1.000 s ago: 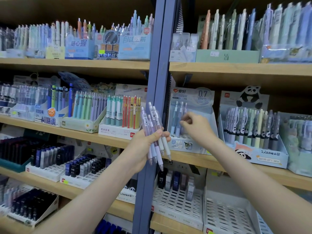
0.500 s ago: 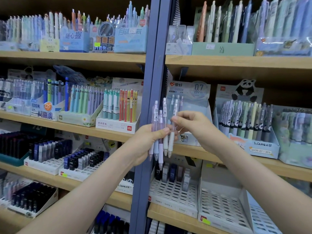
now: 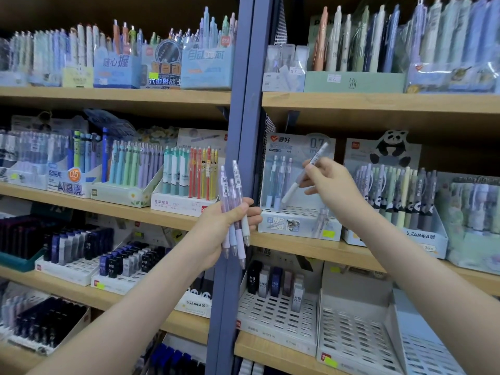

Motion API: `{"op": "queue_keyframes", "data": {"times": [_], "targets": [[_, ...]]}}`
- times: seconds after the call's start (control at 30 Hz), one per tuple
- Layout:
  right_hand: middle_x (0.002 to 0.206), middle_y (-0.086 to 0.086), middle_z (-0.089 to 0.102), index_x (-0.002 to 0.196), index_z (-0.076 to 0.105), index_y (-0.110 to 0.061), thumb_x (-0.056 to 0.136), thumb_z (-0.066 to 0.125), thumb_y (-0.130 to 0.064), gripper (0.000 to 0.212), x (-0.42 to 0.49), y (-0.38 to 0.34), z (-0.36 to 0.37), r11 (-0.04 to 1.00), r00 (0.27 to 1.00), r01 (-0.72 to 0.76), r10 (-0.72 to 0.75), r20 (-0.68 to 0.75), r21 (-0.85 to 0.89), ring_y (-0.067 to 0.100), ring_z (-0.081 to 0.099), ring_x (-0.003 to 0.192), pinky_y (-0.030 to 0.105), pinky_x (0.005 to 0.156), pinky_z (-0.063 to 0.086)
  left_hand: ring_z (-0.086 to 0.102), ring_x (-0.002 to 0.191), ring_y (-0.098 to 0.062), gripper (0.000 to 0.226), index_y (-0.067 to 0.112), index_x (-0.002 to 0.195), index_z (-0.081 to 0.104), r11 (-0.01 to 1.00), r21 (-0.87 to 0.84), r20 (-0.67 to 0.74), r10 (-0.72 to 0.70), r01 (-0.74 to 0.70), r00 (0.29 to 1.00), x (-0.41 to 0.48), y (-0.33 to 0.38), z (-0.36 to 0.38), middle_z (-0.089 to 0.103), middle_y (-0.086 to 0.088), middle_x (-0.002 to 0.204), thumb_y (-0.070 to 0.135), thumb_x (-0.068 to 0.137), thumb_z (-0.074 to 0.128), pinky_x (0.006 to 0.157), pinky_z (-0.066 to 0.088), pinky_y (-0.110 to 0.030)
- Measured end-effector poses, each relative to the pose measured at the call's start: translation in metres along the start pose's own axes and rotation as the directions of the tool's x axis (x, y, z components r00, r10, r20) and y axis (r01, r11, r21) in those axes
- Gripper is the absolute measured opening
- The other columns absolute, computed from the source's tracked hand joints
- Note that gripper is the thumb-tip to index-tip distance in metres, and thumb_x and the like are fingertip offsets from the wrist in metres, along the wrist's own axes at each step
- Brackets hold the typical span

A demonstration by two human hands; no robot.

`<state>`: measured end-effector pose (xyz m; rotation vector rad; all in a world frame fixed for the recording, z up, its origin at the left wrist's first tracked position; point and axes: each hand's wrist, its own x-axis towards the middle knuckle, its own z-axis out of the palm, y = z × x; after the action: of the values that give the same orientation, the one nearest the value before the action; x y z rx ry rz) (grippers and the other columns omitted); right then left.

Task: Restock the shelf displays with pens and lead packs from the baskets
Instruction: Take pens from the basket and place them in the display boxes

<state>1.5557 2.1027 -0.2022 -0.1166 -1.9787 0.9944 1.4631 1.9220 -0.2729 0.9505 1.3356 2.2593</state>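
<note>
Wooden shelves are seen on several levels, divided by a blue upright post that runs from top to bottom. Every level is lined with cardboard display boxes of pens and trays of lead packs.

Just right of the post, on the middle shelf, a pale blue display box marked 0.7 is placed; a few pens are stood upright in the back of its perforated base, while most of its holes are unfilled. Beside it, to the right, a panda display box is packed with pens. On the shelf below, a white slotted tray is set, with a short row of lead packs standing along its back edge.

The left hand is held in front of the post, at the level of the middle shelf's edge. Its fingers are curled around a bundle of pens, which is kept roughly upright, tips downward.

The right hand is raised before the 0.7 box. A single pen is pinched between thumb and fingertips and is tilted, its white grip end lowered towards the box's base beside the standing pens, its clear cap end pointing up and right.
</note>
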Motion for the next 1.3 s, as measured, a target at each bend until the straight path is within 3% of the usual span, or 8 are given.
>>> {"op": "queue_keyframes", "data": {"times": [0.27, 0.4, 0.53, 0.73, 0.8, 0.97, 1.13, 1.3], "targets": [[0.084, 0.004, 0.068, 0.104, 0.058, -0.011, 0.100, 0.046, -0.019, 0.016, 0.016, 0.013, -0.007, 0.994, 0.988, -0.026, 0.010, -0.152, -0.107, 0.013, 0.065, 0.078, 0.026, 0.072, 0.054, 0.071, 0.081, -0.016, 0.013, 0.007, 0.106, 0.060, 1.000, 0.014, 0.032, 0.019, -0.019, 0.999, 0.002, -0.002, 0.001, 0.073, -0.007, 0.088, 0.009, 0.096, 0.052, 0.074, 0.059, -0.026], [0.079, 0.004, 0.066, 0.101, 0.059, -0.007, 0.100, 0.045, -0.015, 0.016, 0.030, 0.022, -0.002, 0.979, 0.992, -0.089, 0.070, -0.107, -0.184, 0.015, 0.064, 0.074, 0.025, 0.072, 0.055, 0.072, 0.081, -0.016, 0.012, 0.008, 0.104, 0.061, 0.999, -0.015, 0.048, 0.029, -0.028, 0.998, 0.005, -0.001, 0.004, 0.073, -0.006, 0.086, 0.009, 0.096, 0.052, 0.073, 0.059, -0.026], [0.076, 0.005, 0.065, 0.091, 0.056, -0.012, 0.099, 0.046, -0.014, 0.014, 0.042, 0.022, 0.003, 0.966, 0.995, -0.095, 0.082, -0.065, -0.242, 0.021, 0.066, 0.078, 0.037, 0.084, 0.056, 0.071, 0.081, -0.016, 0.012, 0.008, 0.104, 0.061, 0.999, -0.032, 0.057, 0.039, -0.037, 0.998, 0.006, 0.000, 0.005, 0.073, -0.006, 0.086, 0.008, 0.096, 0.052, 0.073, 0.059, -0.026], [0.077, 0.009, 0.068, 0.083, 0.058, -0.012, 0.097, 0.047, -0.014, 0.018, 0.049, 0.023, 0.003, 0.945, 0.996, -0.085, 0.076, -0.042, -0.316, 0.024, 0.067, 0.080, 0.044, 0.086, 0.055, 0.072, 0.079, -0.015, 0.012, 0.008, 0.103, 0.061, 0.999, -0.027, 0.050, 0.046, -0.045, 0.998, 0.005, -0.001, 0.001, 0.074, -0.003, 0.082, 0.008, 0.096, 0.051, 0.069, 0.059, -0.024], [0.077, 0.007, 0.068, 0.090, 0.061, -0.007, 0.097, 0.047, -0.013, 0.017, 0.049, 0.026, 0.005, 0.939, 0.995, -0.096, 0.094, -0.022, -0.331, 0.024, 0.068, 0.081, 0.044, 0.086, 0.055, 0.072, 0.079, -0.015, 0.012, 0.008, 0.103, 0.061, 0.999, -0.032, 0.049, 0.045, -0.044, 0.998, 0.005, -0.002, 0.000, 0.074, -0.003, 0.081, 0.008, 0.096, 0.051, 0.069, 0.059, -0.024], [0.075, 0.004, 0.069, 0.078, 0.058, -0.013, 0.098, 0.049, -0.016, 0.022, 0.051, 0.030, 0.010, 0.932, 0.989, -0.131, 0.148, 0.024, -0.338, 0.021, 0.069, 0.079, 0.041, 0.088, 0.055, 0.072, 0.079, -0.015, 0.013, 0.008, 0.103, 0.062, 0.998, -0.045, 0.049, 0.045, -0.043, 0.998, 0.006, -0.001, -0.001, 0.074, -0.004, 0.082, 0.008, 0.095, 0.051, 0.068, 0.059, -0.024], [0.086, 0.011, 0.070, 0.094, 0.061, -0.007, 0.097, 0.054, -0.020, 0.015, 0.056, 0.026, 0.014, 0.934, 0.974, -0.199, 0.222, 0.046, -0.296, 0.022, 0.069, 0.080, 0.036, 0.083, 0.057, 0.072, 0.079, -0.015, 0.013, 0.008, 0.102, 0.062, 0.997, -0.052, 0.064, 0.053, -0.050, 0.997, 0.006, 0.000, -0.002, 0.074, -0.004, 0.081, 0.008, 0.096, 0.051, 0.069, 0.059, -0.024], [0.083, 0.010, 0.067, 0.091, 0.060, -0.009, 0.094, 0.059, -0.019, 0.011, 0.057, 0.022, 0.017, 0.909, 0.959, -0.206, 0.261, 0.109, -0.361, 0.021, 0.067, 0.078, 0.033, 0.078, 0.057, 0.071, 0.077, -0.015, 0.013, 0.007, 0.102, 0.061, 0.997, -0.052, 0.086, 0.054, -0.050, 0.995, 0.006, -0.001, -0.003, 0.073, -0.004, 0.081, 0.008, 0.095, 0.051, 0.066, 0.058, -0.024]]}}
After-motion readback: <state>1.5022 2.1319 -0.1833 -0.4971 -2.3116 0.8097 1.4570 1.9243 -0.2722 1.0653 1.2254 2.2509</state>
